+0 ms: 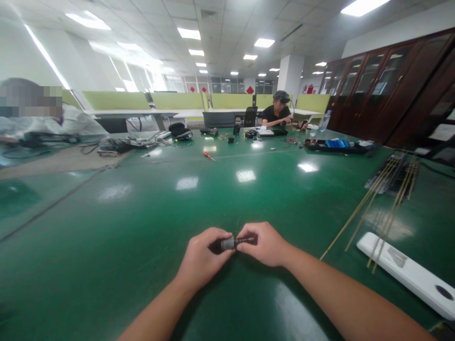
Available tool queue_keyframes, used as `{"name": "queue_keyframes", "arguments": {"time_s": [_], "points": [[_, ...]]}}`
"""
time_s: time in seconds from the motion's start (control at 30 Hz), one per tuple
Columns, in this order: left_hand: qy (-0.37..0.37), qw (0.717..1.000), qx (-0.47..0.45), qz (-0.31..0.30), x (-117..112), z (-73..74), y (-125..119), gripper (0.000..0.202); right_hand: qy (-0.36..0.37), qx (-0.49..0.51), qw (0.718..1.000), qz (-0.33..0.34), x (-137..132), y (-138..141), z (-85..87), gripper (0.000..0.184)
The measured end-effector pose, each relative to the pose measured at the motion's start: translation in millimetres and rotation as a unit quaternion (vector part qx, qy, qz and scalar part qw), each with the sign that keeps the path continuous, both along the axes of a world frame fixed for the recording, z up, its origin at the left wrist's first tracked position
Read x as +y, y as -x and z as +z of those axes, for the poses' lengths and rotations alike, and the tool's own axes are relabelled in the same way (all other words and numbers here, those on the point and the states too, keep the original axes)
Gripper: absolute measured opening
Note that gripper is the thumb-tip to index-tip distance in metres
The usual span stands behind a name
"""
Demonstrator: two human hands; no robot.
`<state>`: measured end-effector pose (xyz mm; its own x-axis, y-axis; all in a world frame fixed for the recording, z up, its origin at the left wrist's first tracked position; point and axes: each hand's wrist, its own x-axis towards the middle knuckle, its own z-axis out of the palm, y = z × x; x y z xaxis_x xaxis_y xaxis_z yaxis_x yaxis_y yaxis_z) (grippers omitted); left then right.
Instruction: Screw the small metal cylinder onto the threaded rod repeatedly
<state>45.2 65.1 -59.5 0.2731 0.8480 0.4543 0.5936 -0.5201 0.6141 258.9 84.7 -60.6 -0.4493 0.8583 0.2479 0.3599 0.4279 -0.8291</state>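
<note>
Low over the green table (199, 199), both my hands meet on one small part, a grey cylinder (228, 243) with a thin ridged shaft (243, 240) pointing right. My left hand (204, 255) is closed, its thumb and fingers around the cylinder. From the other side, my right hand (265, 244) pinches the shaft between thumb and fingers. The fingers cover some of the part, and its exact kind cannot be made out.
Right of me lie a long white case (408, 274) and several thin brass-coloured rods (362, 206). A red screwdriver (209, 156) lies farther off. Across the table sits a person in black (275, 114); another person (67, 121) is at the left, near cables and electronic parts (124, 144).
</note>
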Motion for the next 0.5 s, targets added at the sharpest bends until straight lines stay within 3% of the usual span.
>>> {"name": "queue_keyframes", "arguments": {"time_s": [0.5], "points": [[-0.012,1.000,-0.007,-0.005,0.2,0.2,-1.0,0.019,0.004,-0.004,1.000,0.004,-2.7,-0.6,3.4,0.009]]}}
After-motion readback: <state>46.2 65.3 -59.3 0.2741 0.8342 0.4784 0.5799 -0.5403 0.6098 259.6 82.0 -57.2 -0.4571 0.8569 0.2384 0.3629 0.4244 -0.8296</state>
